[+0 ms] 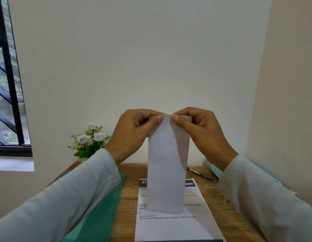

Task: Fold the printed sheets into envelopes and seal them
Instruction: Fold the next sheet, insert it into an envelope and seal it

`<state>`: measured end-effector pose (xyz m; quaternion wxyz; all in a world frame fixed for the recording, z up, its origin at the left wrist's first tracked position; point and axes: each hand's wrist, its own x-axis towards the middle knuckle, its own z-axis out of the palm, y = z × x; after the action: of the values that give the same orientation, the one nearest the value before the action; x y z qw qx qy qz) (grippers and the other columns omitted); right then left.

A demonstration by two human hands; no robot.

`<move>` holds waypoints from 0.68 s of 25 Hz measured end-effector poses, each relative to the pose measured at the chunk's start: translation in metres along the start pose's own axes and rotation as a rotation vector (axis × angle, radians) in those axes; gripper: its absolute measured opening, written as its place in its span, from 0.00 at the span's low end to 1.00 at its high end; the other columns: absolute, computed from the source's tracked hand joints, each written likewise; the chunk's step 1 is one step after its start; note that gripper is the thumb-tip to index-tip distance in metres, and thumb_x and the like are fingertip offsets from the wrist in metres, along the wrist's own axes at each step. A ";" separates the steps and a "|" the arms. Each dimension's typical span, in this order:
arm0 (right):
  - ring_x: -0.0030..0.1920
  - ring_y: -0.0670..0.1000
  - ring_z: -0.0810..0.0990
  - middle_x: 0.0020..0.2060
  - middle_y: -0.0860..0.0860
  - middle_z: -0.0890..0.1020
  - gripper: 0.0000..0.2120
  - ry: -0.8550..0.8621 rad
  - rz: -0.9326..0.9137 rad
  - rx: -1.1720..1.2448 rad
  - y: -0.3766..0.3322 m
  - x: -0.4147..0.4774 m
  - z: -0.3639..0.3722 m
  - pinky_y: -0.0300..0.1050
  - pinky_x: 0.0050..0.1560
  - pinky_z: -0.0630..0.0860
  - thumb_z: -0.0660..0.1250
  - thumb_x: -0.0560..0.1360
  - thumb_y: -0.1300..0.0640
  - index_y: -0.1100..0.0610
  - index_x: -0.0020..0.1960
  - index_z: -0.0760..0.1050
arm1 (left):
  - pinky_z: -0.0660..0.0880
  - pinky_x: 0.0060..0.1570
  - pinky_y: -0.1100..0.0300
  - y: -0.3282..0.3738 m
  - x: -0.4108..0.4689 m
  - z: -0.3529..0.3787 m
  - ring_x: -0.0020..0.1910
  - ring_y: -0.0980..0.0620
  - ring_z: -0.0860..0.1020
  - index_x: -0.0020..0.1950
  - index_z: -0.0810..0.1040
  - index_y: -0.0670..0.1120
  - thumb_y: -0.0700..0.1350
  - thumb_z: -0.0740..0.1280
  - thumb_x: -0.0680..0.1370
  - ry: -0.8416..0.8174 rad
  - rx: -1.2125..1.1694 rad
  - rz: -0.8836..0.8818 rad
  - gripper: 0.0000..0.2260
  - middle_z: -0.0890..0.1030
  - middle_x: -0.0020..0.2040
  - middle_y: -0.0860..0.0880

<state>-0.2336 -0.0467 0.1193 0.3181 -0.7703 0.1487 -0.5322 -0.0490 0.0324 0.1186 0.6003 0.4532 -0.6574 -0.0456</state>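
Sleeves (64, 198) flank printed sheet (178, 227), partly behind folded paper (167, 172) pinched by left hand (132, 131), right hand (202, 131); pen (200, 174) beyond.

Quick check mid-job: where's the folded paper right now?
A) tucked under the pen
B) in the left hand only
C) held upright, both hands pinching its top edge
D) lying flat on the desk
C: the left hand and right hand both pinch the top edge of the folded paper, which stands upright over the printed sheet.
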 end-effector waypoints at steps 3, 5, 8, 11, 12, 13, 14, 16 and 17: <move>0.45 0.49 0.84 0.43 0.50 0.87 0.06 0.023 -0.020 0.000 -0.001 0.002 -0.003 0.39 0.44 0.80 0.70 0.80 0.57 0.57 0.50 0.86 | 0.82 0.46 0.58 0.001 0.002 -0.002 0.50 0.54 0.84 0.59 0.85 0.48 0.45 0.66 0.82 0.005 0.005 0.000 0.10 0.86 0.51 0.54; 0.42 0.49 0.84 0.41 0.53 0.87 0.05 0.102 0.000 0.060 0.000 0.004 -0.005 0.40 0.43 0.81 0.73 0.78 0.59 0.61 0.47 0.85 | 0.80 0.45 0.63 0.000 0.001 -0.001 0.47 0.57 0.83 0.56 0.86 0.49 0.45 0.68 0.80 0.071 0.041 0.014 0.08 0.86 0.48 0.56; 0.40 0.48 0.84 0.40 0.53 0.87 0.05 0.140 0.073 0.138 0.006 0.001 -0.007 0.42 0.40 0.81 0.73 0.77 0.59 0.62 0.47 0.84 | 0.76 0.37 0.65 -0.003 -0.002 0.002 0.37 0.60 0.80 0.52 0.87 0.49 0.45 0.71 0.79 0.143 -0.027 -0.050 0.06 0.86 0.42 0.55; 0.42 0.53 0.87 0.43 0.59 0.87 0.06 -0.071 0.187 0.110 0.018 -0.011 -0.007 0.45 0.41 0.83 0.72 0.79 0.60 0.59 0.54 0.83 | 0.74 0.31 0.62 -0.010 -0.007 -0.001 0.32 0.56 0.75 0.49 0.87 0.46 0.45 0.72 0.78 0.200 -0.171 -0.195 0.05 0.85 0.38 0.49; 0.42 0.54 0.86 0.42 0.61 0.86 0.06 -0.126 0.216 0.071 0.024 -0.016 -0.006 0.47 0.42 0.83 0.72 0.79 0.60 0.58 0.55 0.82 | 0.75 0.31 0.62 -0.015 -0.010 -0.003 0.32 0.55 0.76 0.47 0.86 0.44 0.45 0.72 0.77 0.222 -0.208 -0.255 0.06 0.84 0.37 0.49; 0.40 0.54 0.85 0.40 0.62 0.85 0.06 -0.144 0.235 0.043 0.031 -0.020 -0.006 0.48 0.42 0.82 0.72 0.78 0.60 0.58 0.55 0.82 | 0.76 0.31 0.62 -0.020 -0.014 -0.005 0.32 0.54 0.77 0.47 0.86 0.43 0.45 0.73 0.77 0.231 -0.232 -0.317 0.06 0.84 0.37 0.48; 0.38 0.53 0.84 0.37 0.60 0.84 0.06 -0.129 0.244 0.026 0.036 -0.023 -0.007 0.48 0.41 0.81 0.73 0.78 0.60 0.58 0.54 0.81 | 0.77 0.31 0.63 -0.025 -0.018 -0.006 0.33 0.54 0.78 0.47 0.86 0.42 0.45 0.73 0.77 0.225 -0.247 -0.377 0.07 0.84 0.37 0.48; 0.36 0.55 0.82 0.36 0.59 0.84 0.06 -0.085 0.262 -0.016 0.048 -0.026 -0.008 0.52 0.42 0.80 0.74 0.77 0.58 0.56 0.53 0.81 | 0.78 0.30 0.63 -0.038 -0.028 -0.008 0.33 0.54 0.80 0.49 0.85 0.40 0.44 0.72 0.77 0.170 -0.264 -0.505 0.07 0.84 0.40 0.45; 0.36 0.58 0.82 0.37 0.61 0.84 0.06 -0.087 0.276 -0.053 0.055 -0.028 -0.008 0.54 0.43 0.80 0.75 0.77 0.57 0.55 0.52 0.82 | 0.79 0.30 0.64 -0.044 -0.035 -0.008 0.33 0.54 0.81 0.50 0.84 0.39 0.43 0.72 0.77 0.122 -0.258 -0.573 0.07 0.84 0.40 0.44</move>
<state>-0.2455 -0.0748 0.0648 0.3739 -0.7731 0.2532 -0.4455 -0.0227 0.0333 0.0679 0.6539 0.5418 -0.4548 -0.2684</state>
